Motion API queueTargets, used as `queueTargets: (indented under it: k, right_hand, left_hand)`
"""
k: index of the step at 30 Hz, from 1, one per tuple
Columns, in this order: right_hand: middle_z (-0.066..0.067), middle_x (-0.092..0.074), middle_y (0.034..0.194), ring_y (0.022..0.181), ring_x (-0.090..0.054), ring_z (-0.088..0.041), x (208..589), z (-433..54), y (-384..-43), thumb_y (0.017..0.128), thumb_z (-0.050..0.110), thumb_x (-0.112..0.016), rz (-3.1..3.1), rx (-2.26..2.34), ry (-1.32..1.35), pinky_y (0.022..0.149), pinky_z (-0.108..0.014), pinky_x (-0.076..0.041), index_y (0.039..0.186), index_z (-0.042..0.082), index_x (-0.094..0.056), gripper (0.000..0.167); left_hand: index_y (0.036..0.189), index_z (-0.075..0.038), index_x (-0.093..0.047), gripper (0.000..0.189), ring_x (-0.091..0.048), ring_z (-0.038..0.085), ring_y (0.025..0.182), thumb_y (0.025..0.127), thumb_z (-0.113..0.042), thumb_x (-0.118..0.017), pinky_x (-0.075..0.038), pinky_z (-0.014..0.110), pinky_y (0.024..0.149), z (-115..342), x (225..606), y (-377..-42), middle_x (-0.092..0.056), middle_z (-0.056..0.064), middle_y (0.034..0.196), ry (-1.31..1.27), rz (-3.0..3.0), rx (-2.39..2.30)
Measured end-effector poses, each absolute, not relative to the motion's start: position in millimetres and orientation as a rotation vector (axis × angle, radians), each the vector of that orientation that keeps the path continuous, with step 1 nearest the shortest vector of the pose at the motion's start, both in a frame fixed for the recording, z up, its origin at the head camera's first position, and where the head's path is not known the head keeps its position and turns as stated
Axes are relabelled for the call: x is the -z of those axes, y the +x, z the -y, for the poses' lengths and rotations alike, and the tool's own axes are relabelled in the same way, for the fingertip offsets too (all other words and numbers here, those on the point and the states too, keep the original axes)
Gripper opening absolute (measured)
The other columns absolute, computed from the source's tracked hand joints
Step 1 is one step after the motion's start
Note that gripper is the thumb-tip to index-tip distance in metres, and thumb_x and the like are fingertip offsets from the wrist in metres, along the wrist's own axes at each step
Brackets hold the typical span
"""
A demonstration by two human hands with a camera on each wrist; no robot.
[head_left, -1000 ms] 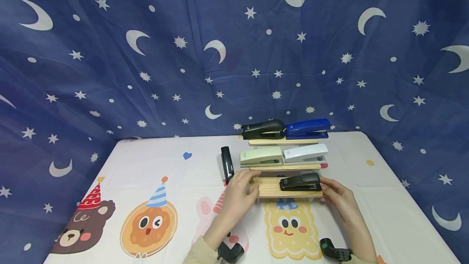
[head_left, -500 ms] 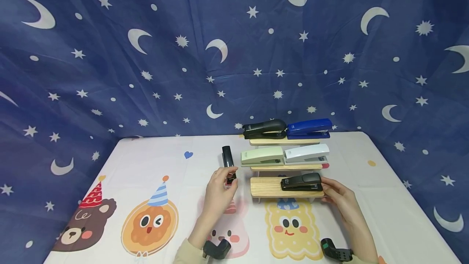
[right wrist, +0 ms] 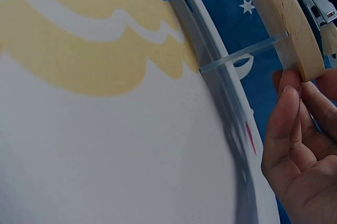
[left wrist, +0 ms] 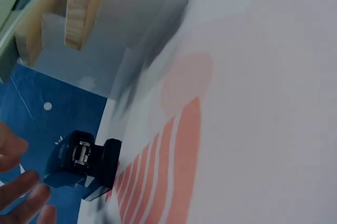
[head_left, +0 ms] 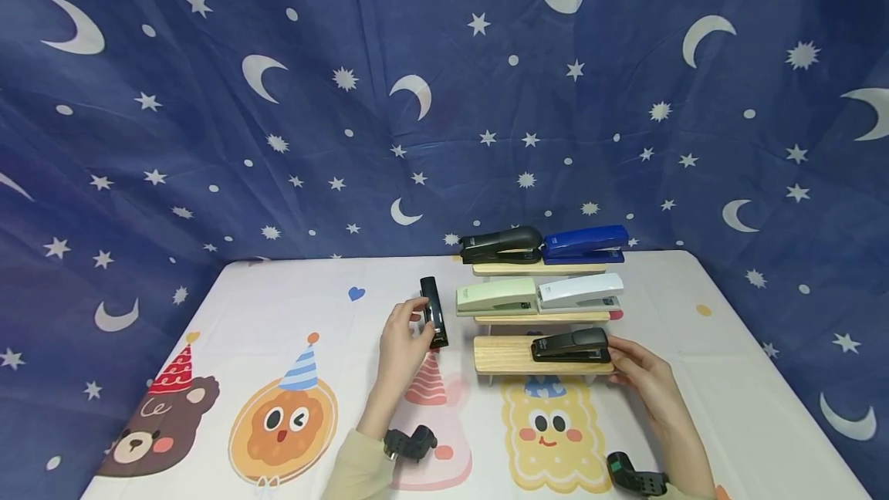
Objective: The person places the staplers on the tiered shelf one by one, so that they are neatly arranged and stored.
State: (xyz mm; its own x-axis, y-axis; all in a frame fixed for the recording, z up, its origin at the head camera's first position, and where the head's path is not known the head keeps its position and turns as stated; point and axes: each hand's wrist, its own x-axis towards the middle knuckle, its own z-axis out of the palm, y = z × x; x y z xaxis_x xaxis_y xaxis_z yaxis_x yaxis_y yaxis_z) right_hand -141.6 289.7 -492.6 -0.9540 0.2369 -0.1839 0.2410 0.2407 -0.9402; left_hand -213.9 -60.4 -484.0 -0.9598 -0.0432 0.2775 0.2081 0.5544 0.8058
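Note:
A black stapler [head_left: 434, 307] lies on the cloth left of a three-tier wooden display rack [head_left: 501, 356]. My left hand [head_left: 401, 339] is at its left side, thumb and fingers spread around its near half; in the left wrist view the fingers [left wrist: 23, 195] are loosely bent beside the stapler [left wrist: 73, 158]. My right hand [head_left: 646, 373] pinches the right end of the rack's lowest board [right wrist: 281, 19] between thumb and fingers. Another black stapler [head_left: 571, 345] rests on the right half of that board, close to my right fingertips.
Pale green [head_left: 496, 296] and white [head_left: 580, 292] staplers sit on the middle tier. On the top tier are black [head_left: 501, 245] and blue [head_left: 585, 244] ones. A cartoon-print white cloth [head_left: 750, 407] covers the table; a blue moon-and-star curtain [head_left: 312, 60] hangs behind.
My left hand has let go of the rack's left end and moved left to the loose black stapler, passing its near end. My right hand has stayed at the rack.

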Motion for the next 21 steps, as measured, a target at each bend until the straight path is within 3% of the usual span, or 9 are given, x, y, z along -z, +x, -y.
queueTargets:
  k: [7,14,21]
  right_hand:
    - [0.027,-0.057,0.096,0.085,-0.058,0.005,492.1,-289.2,-141.4,0.098,0.018,-0.049,-2.472,1.869,0.488,0.075,-0.019,-0.052,0.139,-0.003,-0.045,0.046]
    - [0.031,-0.057,0.091,0.085,-0.058,0.005,494.7,-290.1,-141.7,0.098,0.015,-0.048,-2.477,1.884,0.456,0.075,-0.02,-0.052,0.138,-0.005,-0.044,0.046]
    - [0.027,-0.058,0.094,0.085,-0.059,0.004,493.4,-290.2,-142.9,0.098,0.016,-0.049,-2.459,1.892,0.482,0.075,-0.02,-0.052,0.138,-0.004,-0.045,0.046]
  left_hand:
    - [0.123,-0.009,-0.061,0.042,-0.061,0.027,0.098,0.081,-0.006,-0.068,-0.048,0.036,0.08,55.4,489.8,-230.3,-0.063,0.011,0.115,-0.06,2.473,1.388]
    - [0.122,-0.007,-0.061,0.045,-0.062,0.031,0.093,0.078,-0.006,-0.071,-0.048,0.038,0.077,50.6,497.6,-241.6,-0.063,0.014,0.114,-0.018,2.422,1.395]
    - [0.127,-0.008,-0.058,0.051,-0.061,0.027,0.09,0.078,-0.011,-0.073,-0.045,0.032,0.071,45.3,501.1,-244.6,-0.061,0.014,0.116,0.05,2.454,1.395]
